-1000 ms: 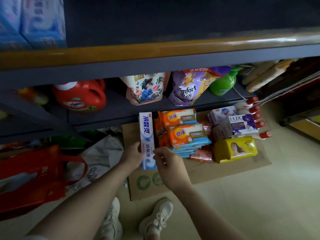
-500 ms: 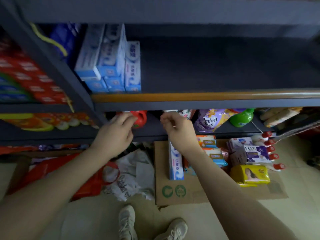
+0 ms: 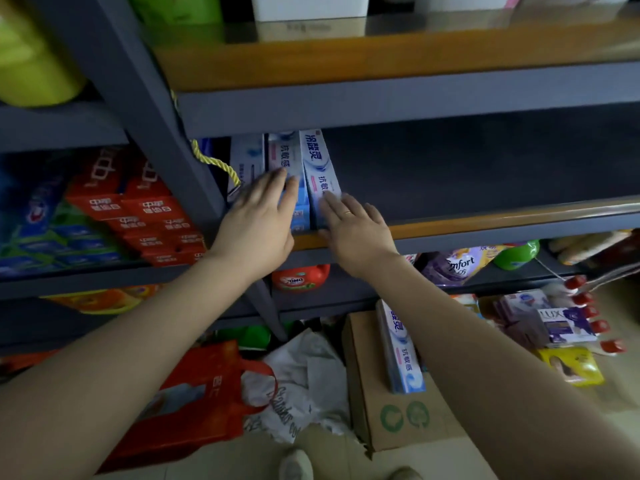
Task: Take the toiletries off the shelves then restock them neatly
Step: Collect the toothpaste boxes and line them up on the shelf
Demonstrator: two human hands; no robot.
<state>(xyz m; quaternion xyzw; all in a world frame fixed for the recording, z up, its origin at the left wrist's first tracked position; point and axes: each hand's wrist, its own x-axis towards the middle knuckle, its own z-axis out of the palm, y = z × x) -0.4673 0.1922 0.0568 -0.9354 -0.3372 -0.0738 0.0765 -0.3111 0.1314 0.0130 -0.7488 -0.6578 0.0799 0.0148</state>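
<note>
Glossy cardboard toothpaste boxes (image 3: 313, 168) on a matt grey metal shelf (image 3: 485, 161) with a shiny orange lip.

A small shop's toiletries aisle, as I see it through the head camera.

I'm looking at grey metal shelving (image 3: 398, 109) with orange-edged boards, stocked in multiples: rows of identical red toothpaste cartons (image 3: 138, 216), blue-and-white toothpaste boxes (image 3: 313, 168) lined up side by side, a red detergent jug (image 3: 300, 278) and a purple softener pouch (image 3: 453, 268) lower down. On the floor a flattened cardboard box (image 3: 391, 420) holds boxed soap (image 3: 564, 325) and more packs, beside a red carrier bag (image 3: 194, 400).
</note>
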